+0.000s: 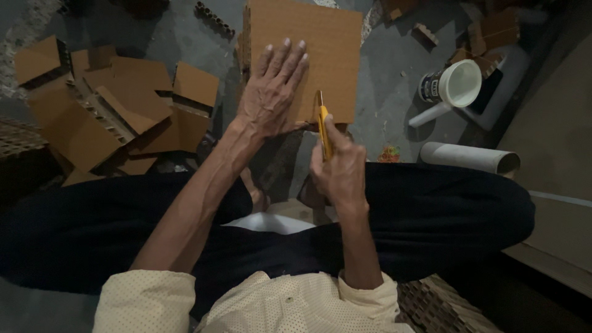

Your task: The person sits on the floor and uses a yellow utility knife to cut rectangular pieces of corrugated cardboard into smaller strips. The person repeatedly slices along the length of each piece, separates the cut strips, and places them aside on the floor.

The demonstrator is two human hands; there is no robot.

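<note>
Our left hand (271, 92) lies flat, fingers spread, on a cardboard sheet (320, 43); just beside it, our right hand (339, 172) is clamped around a yellow utility knife (324, 129) at the sheet's near edge.

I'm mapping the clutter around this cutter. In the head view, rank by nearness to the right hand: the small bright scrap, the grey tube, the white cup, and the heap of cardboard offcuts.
From the right hand:
1. Small multicoloured scrap on the floor, just to its right.
2. Grey cardboard tube, lying farther right.
3. White plastic cup, upper right.
4. Heap of brown cardboard offcuts, far left.
</note>
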